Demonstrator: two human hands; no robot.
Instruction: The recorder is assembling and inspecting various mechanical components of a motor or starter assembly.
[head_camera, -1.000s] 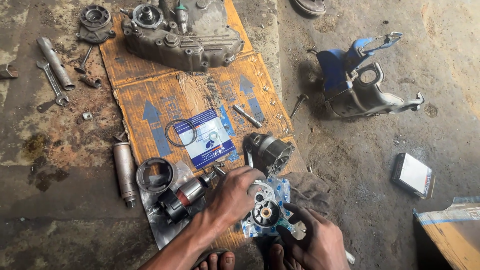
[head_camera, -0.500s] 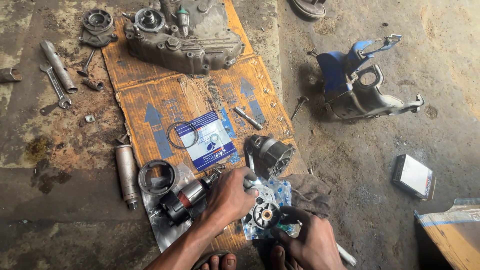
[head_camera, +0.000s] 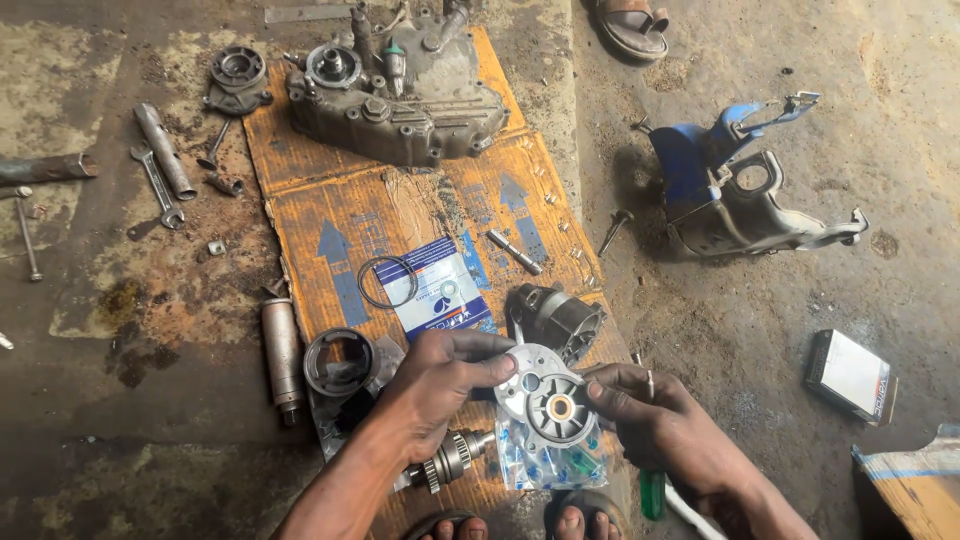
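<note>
Round metal plate (head_camera: 548, 398): being held above the cardboard (head_camera: 330, 200) by both hands, the left hand (head_camera: 440, 380) gripping its upper left edge with thumb and fingers, the right hand (head_camera: 650, 415) pinching its right edge while also clasping a green-handled screwdriver (head_camera: 652, 492). Lying about: geared shaft (head_camera: 450, 460) below the left hand, dark housing (head_camera: 555, 318) just behind the plate, ring (head_camera: 387, 282), engine casing (head_camera: 400, 90) at the far end.

Sandal (head_camera: 633, 22) – cut off, top edge
</note>
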